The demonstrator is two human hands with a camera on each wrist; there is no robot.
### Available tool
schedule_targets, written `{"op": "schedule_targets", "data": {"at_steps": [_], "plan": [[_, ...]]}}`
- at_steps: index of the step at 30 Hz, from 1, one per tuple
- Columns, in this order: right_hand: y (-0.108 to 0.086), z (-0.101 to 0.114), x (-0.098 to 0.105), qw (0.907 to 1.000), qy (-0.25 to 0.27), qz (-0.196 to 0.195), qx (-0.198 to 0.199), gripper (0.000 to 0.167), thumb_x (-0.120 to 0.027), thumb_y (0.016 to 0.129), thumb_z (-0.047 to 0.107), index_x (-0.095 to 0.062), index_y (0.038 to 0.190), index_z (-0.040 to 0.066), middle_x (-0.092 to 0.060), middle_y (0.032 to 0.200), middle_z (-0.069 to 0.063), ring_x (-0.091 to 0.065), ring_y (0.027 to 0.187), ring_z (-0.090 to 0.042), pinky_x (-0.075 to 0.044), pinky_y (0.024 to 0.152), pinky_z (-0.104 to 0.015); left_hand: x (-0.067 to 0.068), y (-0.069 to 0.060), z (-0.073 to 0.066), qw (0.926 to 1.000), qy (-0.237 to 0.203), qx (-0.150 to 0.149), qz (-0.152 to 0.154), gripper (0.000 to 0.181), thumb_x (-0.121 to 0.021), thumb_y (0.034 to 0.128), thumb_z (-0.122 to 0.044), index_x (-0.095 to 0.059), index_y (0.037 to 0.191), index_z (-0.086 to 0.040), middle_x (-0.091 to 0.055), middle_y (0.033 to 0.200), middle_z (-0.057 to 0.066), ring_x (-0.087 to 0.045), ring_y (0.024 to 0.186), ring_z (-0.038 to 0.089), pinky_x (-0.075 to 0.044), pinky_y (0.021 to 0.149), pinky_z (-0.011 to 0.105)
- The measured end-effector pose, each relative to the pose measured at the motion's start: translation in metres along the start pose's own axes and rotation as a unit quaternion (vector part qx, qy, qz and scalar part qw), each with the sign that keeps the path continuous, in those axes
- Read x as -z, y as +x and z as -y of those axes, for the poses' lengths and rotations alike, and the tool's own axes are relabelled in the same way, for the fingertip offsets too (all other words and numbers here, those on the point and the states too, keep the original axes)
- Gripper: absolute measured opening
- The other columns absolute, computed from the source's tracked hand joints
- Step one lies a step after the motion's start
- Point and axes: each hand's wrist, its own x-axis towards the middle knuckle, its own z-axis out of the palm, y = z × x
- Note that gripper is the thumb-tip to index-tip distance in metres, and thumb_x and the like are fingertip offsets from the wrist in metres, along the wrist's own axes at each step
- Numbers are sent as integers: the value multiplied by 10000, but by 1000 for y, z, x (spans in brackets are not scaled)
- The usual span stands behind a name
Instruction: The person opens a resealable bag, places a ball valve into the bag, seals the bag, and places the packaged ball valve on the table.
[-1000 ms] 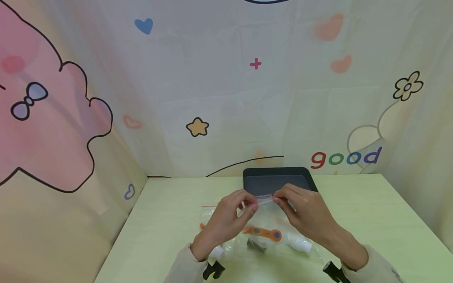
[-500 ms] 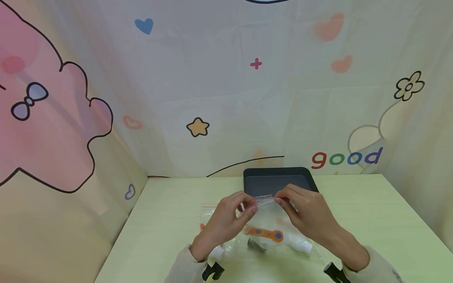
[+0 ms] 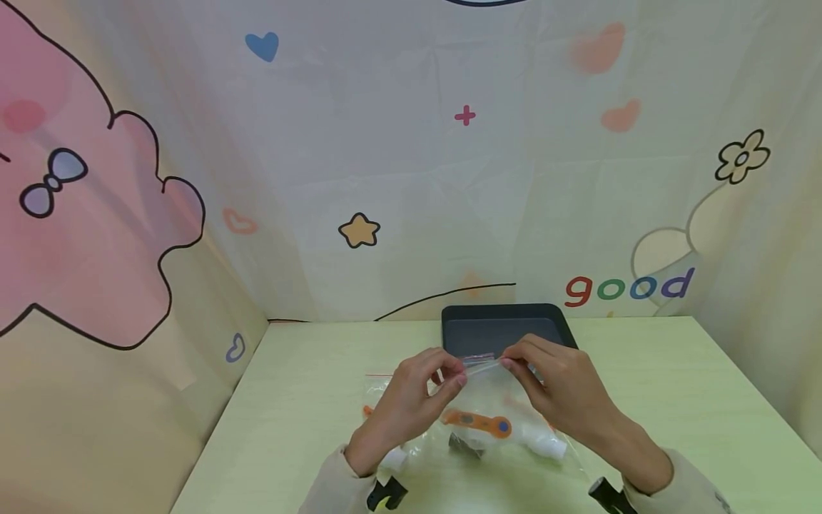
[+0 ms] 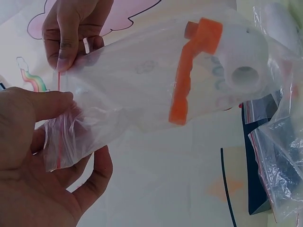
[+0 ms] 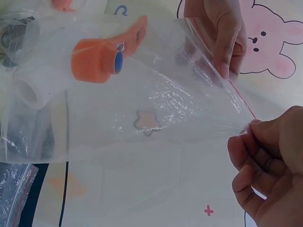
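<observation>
Between the hands hangs a clear zip-lock bag (image 5: pixel 161 94) with a red line along its mouth. My left hand (image 3: pixel 414 392) pinches the mouth between thumb and fingers on one side. My right hand (image 3: pixel 568 389) pinches the strip farther along, the plastic stretched taut between them. Through the film show an orange long-handled piece (image 4: pixel 182 80) with a round blue spot and a white hollow cylinder (image 4: pixel 244 61). Below the hands in the head view lies a small dark grey item (image 3: pixel 465 446); which bag holds it I cannot tell.
Behind the hands a dark shallow tray (image 3: pixel 507 328) stands at the back of the pale table (image 3: pixel 308 400). Another clear zip-lock bag (image 3: pixel 375 385) lies partly under the left arm. More clear bags (image 4: pixel 284 161) overlap the tray. A printed curtain (image 3: pixel 411 157) closes off the back.
My right hand has shifted slightly to the right along the bag's mouth. My left hand stays nearly still, and both keep their pinch.
</observation>
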Motion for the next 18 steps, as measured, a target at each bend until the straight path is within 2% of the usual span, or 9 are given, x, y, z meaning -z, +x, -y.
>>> {"op": "schedule_targets", "data": {"at_steps": [3, 5, 10, 14, 18], "plan": [[0, 0, 1, 10000, -40, -21, -10, 131, -766, 802, 33, -686, 853, 123, -653, 792, 86, -498, 594, 24, -395, 532, -98, 1, -1, 0, 9998, -66, 160, 110, 51, -629, 965, -174, -651, 983, -132, -653, 898, -22, -564, 801, 66, -524, 710, 206], [0, -1, 1, 9999, -85, -65, 7, 203, -792, 742, -11, -686, 850, 124, -653, 789, 86, -490, 592, 30, -388, 527, -95, 1, -2, 1, 9997, -80, 197, 122, 50, -629, 965, -171, -654, 984, -132, -657, 903, -25, -564, 803, 65, -526, 711, 211], [-1, -1, 2, 10000, -67, -71, -3, 208, -793, 738, -16, -686, 849, 124, -651, 789, 87, -481, 594, 34, -383, 526, -90, 1, -3, 1, 10000, -4, 66, -4, 52, -620, 971, -173, -650, 963, -133, -636, 861, -30, -548, 780, 54, -520, 705, 227], [-1, -1, 3, 10000, -23, -70, 12, 156, -774, 781, 9, -687, 850, 119, -652, 791, 83, -478, 593, 30, -380, 526, -90, 0, -3, 1, 9999, 9, -31, -131, 67, -622, 971, -192, -651, 953, -134, -626, 839, -34, -546, 775, 48, -508, 699, 217], [-1, -2, 4, 10000, -25, -70, -11, 46, -714, 882, 96, -687, 849, 112, -655, 793, 76, -485, 590, 17, -386, 530, -93, 1, -3, 3, 9999, -143, 35, -74, 59, -642, 959, -199, -649, 964, -141, -629, 846, -41, -544, 769, 38, -510, 695, 204]]}}
